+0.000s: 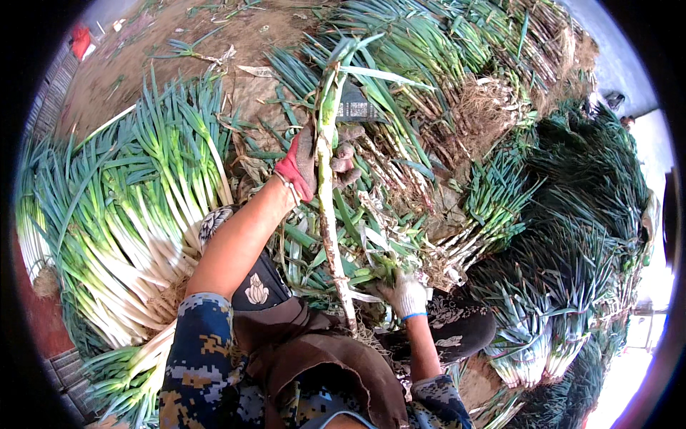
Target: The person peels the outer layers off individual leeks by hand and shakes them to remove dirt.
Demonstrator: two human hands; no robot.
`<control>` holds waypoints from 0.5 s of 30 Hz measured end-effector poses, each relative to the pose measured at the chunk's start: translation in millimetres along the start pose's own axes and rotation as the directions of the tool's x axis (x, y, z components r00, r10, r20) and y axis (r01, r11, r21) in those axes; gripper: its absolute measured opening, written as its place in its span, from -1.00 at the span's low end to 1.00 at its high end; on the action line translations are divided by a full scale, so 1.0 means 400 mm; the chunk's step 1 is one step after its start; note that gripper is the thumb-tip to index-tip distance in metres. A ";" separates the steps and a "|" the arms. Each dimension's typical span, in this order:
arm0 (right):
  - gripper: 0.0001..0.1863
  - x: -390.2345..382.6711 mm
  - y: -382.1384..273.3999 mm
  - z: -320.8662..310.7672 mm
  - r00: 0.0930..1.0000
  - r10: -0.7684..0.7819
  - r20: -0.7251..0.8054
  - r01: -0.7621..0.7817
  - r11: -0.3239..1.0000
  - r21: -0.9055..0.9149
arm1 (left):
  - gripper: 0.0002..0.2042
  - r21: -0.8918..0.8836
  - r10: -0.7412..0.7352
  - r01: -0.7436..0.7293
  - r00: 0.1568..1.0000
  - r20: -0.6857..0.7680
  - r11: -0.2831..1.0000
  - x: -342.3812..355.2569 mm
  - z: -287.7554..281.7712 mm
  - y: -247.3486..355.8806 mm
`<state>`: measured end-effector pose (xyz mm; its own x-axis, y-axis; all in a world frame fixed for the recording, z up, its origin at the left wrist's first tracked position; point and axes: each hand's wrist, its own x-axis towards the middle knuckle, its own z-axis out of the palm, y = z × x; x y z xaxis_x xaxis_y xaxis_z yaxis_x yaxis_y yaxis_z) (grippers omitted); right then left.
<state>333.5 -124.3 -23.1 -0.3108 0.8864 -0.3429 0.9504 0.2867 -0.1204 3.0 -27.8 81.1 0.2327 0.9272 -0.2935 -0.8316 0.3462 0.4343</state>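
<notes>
My left hand (314,164), in a soiled red and grey glove, grips a long green onion (326,214) that stands upright before me. Its green top reaches up past the hand; its stained lower stalk and roots come down to my lap. My right hand (406,296), in a white knit glove with a blue cuff, is low beside the stalk, closed on some green leaf scraps (389,266). Loose leaves and peelings (300,250) lie around both hands and between my legs.
Trimmed onions with white stems (128,257) are piled at my left. Untrimmed, rooty bundles (479,114) lie ahead to the right. A dark green heap (572,229) fills the right side. Bare dirt floor (179,28) shows at the back, with a red object (81,41) near the wall.
</notes>
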 end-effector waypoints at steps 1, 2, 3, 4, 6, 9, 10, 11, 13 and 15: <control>-0.37 0.020 -0.011 -0.032 0.999 -0.022 -0.044 0.024 0.998 0.053 | -0.42 -0.025 -0.001 0.002 0.999 0.051 1.000 0.004 0.001 -0.003; -0.37 0.039 -0.044 -0.070 0.987 -0.088 -0.132 0.104 0.987 0.124 | -0.41 -0.046 0.005 -0.001 0.995 0.096 0.999 0.008 -0.007 -0.004; -0.39 0.060 -0.075 -0.104 0.960 -0.163 -0.227 0.205 0.963 0.173 | -0.27 -0.099 -0.031 0.048 0.986 0.166 0.994 0.024 -0.022 -0.002; -0.39 0.077 -0.116 -0.139 0.948 -0.165 -0.273 0.249 0.918 0.310 | -0.27 -0.105 -0.024 0.045 0.982 0.189 0.993 0.031 -0.021 -0.007; -0.38 0.130 -0.180 -0.174 0.944 -0.286 -0.163 0.327 0.752 0.573 | -0.28 -0.116 -0.009 0.037 0.973 0.230 0.993 0.036 -0.016 -0.013; -0.48 0.171 -0.286 -0.195 0.853 -0.500 -0.153 0.294 0.215 0.931 | -0.28 -0.098 -0.016 0.046 0.957 0.290 0.994 0.041 -0.020 -0.013; -0.51 0.182 -0.307 -0.193 0.828 -0.538 -0.157 0.271 0.140 0.952 | -0.28 -0.109 -0.022 0.060 0.946 0.324 0.992 0.043 -0.018 -0.013; -0.58 0.196 -0.320 -0.169 0.828 -0.548 -0.118 0.148 0.010 0.989 | -0.27 -0.119 -0.028 0.075 0.933 0.358 0.990 0.047 -0.016 -0.013; -0.61 0.194 -0.324 -0.171 0.856 -0.509 -0.091 0.078 -0.048 0.996 | -0.26 -0.059 -0.028 0.047 0.958 0.285 0.997 0.053 -0.033 -0.011; -0.65 0.195 -0.321 -0.170 0.897 -0.434 -0.087 0.056 -0.085 0.995 | -0.29 0.001 -0.005 0.005 0.996 0.093 1.000 0.047 -0.033 -0.010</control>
<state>187.9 -67.4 28.9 -0.6902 0.7024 -0.1742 -0.1065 -0.3366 -0.9356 3.9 -13.5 62.5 0.2830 0.9346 -0.2155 -0.8297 0.3513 0.4338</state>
